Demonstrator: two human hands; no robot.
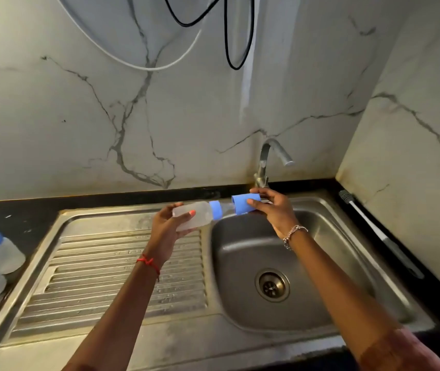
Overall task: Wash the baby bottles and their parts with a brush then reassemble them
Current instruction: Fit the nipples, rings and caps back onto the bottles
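- Gripping a clear plastic baby bottle (194,214) sideways, the left hand (164,231) curls its fingers round it above a steel sink (240,325).
- At its three o'clock, the right hand (275,212) pinches a blue cylindrical cap (240,206).

We saw a clear bottle (192,215) lying level above the sink's (133,341) back edge, gripped round its body by the left hand (166,231). Its blue collar (215,209) was on, with the clear teat (227,207) pointing right. The blue cap (241,204), pinched by the right hand (272,210), sat just off the teat, mouth toward it. Two more capped bottles (2,254) rested on the counter (12,212) by the sink's left edge, partly cut off; we could not tell their pose. The brush (374,231), white-stemmed with a grey head, lay flat along the sink's right edge.
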